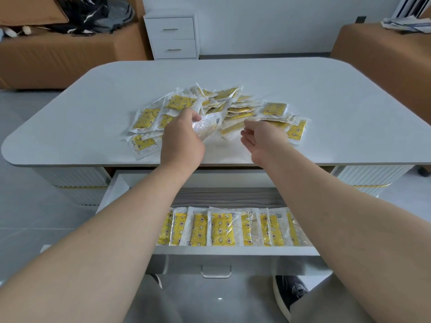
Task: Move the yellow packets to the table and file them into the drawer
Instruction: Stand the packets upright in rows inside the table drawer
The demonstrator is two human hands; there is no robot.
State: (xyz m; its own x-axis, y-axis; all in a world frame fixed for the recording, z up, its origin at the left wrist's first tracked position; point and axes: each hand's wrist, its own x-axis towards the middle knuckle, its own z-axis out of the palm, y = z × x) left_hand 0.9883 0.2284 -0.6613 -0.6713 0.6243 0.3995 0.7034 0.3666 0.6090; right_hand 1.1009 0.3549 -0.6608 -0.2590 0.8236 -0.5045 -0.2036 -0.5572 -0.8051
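White 2-drawer nightstand (172,36), brown sofas (58,57), dark clothes (88,15), black shoe (291,294)

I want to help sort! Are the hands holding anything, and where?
The left hand grips one packet by its left end; the right hand holds nothing.

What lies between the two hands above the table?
Head view: a crinkled clear plastic packet held by the left hand, then bare white tabletop up to the right hand.
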